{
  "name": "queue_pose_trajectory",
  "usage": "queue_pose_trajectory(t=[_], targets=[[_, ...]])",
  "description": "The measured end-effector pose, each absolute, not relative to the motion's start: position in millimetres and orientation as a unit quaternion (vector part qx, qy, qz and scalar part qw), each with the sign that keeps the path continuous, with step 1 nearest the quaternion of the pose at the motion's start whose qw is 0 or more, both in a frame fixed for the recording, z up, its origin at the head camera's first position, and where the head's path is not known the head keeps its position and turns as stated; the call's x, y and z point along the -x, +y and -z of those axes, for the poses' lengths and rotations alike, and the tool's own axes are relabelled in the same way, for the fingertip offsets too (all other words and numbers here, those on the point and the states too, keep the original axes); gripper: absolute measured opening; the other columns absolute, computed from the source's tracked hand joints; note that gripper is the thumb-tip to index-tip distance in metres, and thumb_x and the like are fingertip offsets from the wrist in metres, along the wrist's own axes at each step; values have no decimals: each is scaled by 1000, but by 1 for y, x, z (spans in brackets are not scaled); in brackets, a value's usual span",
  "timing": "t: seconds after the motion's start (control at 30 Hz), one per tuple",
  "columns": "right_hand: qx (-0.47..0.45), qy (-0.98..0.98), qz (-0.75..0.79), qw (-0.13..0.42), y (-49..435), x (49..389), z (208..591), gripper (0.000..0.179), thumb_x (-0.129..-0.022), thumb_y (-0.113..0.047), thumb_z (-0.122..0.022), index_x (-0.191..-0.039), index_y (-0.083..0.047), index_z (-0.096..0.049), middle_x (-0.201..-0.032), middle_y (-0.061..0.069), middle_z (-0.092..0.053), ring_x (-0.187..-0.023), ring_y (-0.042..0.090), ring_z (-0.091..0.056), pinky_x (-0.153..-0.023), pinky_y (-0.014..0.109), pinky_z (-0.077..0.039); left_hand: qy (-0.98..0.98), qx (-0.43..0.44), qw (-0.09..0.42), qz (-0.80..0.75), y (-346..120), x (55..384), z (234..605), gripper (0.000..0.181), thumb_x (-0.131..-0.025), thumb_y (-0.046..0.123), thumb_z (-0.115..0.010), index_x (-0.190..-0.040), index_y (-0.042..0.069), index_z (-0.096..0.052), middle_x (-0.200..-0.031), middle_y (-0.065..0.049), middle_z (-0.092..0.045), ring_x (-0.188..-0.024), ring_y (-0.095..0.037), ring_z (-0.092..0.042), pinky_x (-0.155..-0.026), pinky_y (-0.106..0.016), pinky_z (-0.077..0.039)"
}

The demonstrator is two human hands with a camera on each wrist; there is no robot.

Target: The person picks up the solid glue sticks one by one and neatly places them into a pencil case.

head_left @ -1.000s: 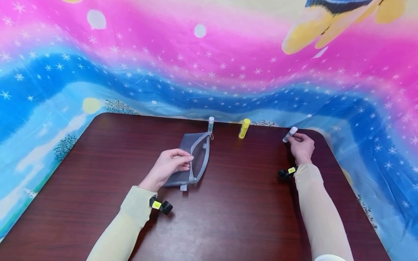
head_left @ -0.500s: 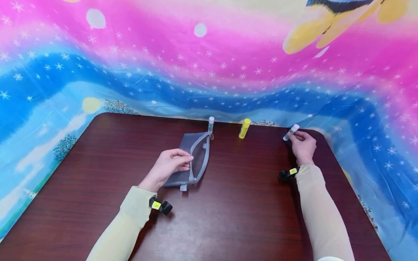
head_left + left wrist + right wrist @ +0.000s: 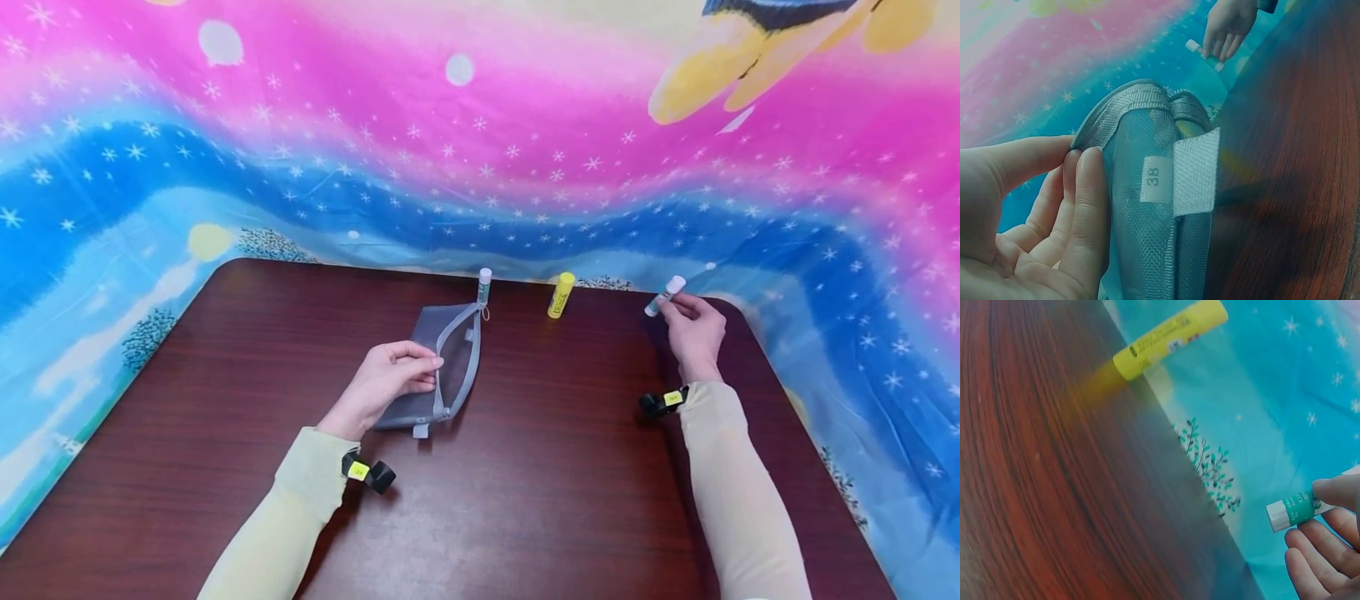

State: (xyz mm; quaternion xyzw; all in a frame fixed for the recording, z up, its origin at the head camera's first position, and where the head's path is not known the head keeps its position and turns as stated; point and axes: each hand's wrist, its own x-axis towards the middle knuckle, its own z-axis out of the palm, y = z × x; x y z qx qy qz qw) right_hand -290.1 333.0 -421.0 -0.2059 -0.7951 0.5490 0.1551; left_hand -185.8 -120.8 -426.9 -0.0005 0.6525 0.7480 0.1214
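Note:
My left hand (image 3: 390, 379) pinches one edge of a grey mesh zipper pouch (image 3: 408, 408) between thumb and fingers. The pouch's zipped mouth gapes toward the right, and a tag marked 38 (image 3: 1155, 179) shows in the left wrist view. At the far right of the table my right hand (image 3: 695, 333) pinches a white-capped glue stick (image 3: 665, 296), held tilted above the tabletop. Its green label reads "glue stick" in the right wrist view. A yellow glue stick (image 3: 560, 296) stands upright between the hands near the back edge. Another white-capped glue stick (image 3: 484, 287) stands just behind the pouch's far corner.
The dark red-brown wooden table (image 3: 525, 492) has rounded back corners. A colourful printed cloth (image 3: 375, 175) with snowflakes hangs behind it and along both sides. Each wrist wears a black camera, the left camera (image 3: 381, 477) close over the table.
My right hand has raised the glue stick slightly, and more of the stick now shows beyond the fingers. The left hand and the pouch have stayed in place.

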Motion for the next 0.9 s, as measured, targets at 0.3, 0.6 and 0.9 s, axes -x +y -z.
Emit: queue_pose_trajectory(t=[0.3, 0.6, 0.9], targets=[[173, -780, -574, 177, 324, 284, 411, 45, -94, -29, -76, -131, -6, -68, -111, 1, -69, -98, 10, -65, -92, 28, -53, 653, 2, 124, -747, -120, 185, 426, 20, -92, 8, -76, -105, -6, -70, -109, -30, -68, -73, -21, -70, -77, -34, -61], [154, -766, -597, 181, 308, 271, 393, 47, -91, -29, -79, -130, -4, -68, -110, 3, -69, -96, 12, -67, -96, 32, -53, 658, -1, 125, -743, -121, 185, 427, 22, -92, 10, -77, -106, -6, -70, -106, -27, -70, -75, -22, -70, -78, -34, -61], [113, -740, -631, 205, 291, 264, 388, 38, -89, -19, -82, -121, -1, -71, -97, -1, -72, -87, 14, -70, -87, 27, -56, 662, -6, 127, -739, -121, 186, 429, 23, -93, 11, -77, -107, -6, -70, -109, -28, -69, -76, -23, -70, -79, -34, -61]])
